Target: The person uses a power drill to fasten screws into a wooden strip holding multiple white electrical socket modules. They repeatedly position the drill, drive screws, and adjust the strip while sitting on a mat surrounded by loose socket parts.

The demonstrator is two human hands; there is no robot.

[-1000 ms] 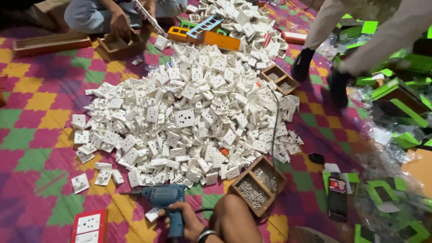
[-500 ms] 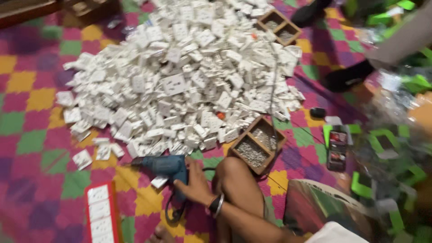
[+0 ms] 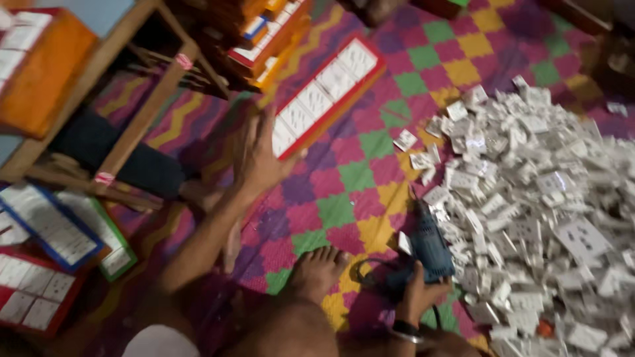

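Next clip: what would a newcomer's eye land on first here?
The big heap of white switch plates spilling across the right of the checked mat. Beside it, the right hand grips a blue power drill near the bare foot. The left hand reaches, fingers spread, to a long red tray of white plates.

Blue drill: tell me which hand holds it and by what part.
The right hand holds the blue drill by its handle. The left hand holds nothing, reaching with spread fingers toward the red-edged tray.

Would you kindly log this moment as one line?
left hand: open, reaching to red tray | right hand: grips blue drill | white plates pile beside
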